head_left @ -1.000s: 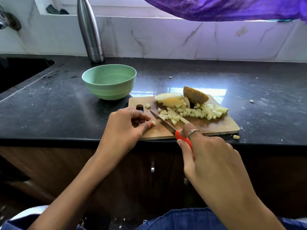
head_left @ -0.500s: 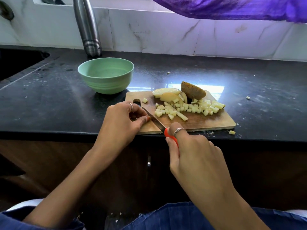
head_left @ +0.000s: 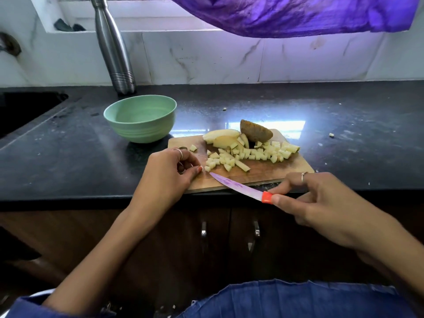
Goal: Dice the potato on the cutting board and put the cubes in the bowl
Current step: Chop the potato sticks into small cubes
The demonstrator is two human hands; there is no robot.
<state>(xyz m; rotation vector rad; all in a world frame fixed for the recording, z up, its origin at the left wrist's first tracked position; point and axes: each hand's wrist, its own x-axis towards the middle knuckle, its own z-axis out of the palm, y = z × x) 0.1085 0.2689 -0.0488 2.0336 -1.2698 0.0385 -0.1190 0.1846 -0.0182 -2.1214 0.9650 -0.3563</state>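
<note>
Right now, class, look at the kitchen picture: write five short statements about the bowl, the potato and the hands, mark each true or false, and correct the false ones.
1. The green bowl holds potato cubes. False: none show inside it; the potato cubes lie on the cutting board.
2. The right hand holds the knife by its orange handle. True.
3. The knife tip points toward the left hand. True.
4. The whole potato has been diced. False: an unpeeled potato piece and pale slices remain at the board's far edge.
5. The bowl stands on the cutting board. False: it stands on the black counter, beside the board's far left corner.
</note>
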